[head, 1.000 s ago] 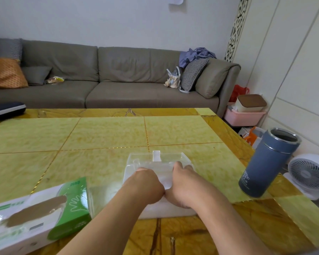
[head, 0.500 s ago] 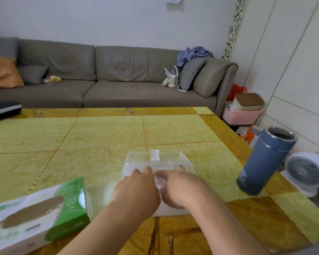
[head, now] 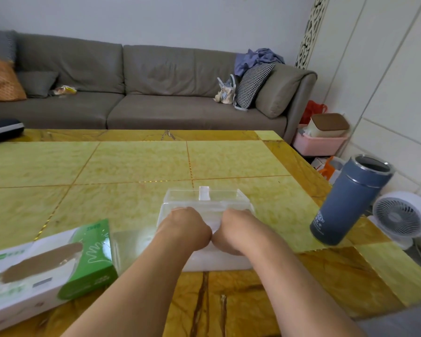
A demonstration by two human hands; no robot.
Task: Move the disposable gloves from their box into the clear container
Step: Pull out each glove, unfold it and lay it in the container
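Note:
A clear plastic container [head: 204,197] stands on the table in front of me, with a white stack of disposable gloves [head: 216,262] inside it. My left hand [head: 185,227] and my right hand [head: 236,229] are side by side in the container, on top of the stack. Their fingers curl down into the gloves and are hidden behind the knuckles. The green and white glove box [head: 46,271] lies at the lower left, its torn top opening facing up.
A clear flat lid [head: 131,244] lies between the box and the container. A blue open flask [head: 350,200] stands near the table's right edge, with a white fan [head: 401,217] on the floor beyond. A grey sofa [head: 156,93] runs behind the table.
Both hands stayed in the container. Their fingers reached forward half a second ago and have now curled back down on the gloves. The view shifted slightly.

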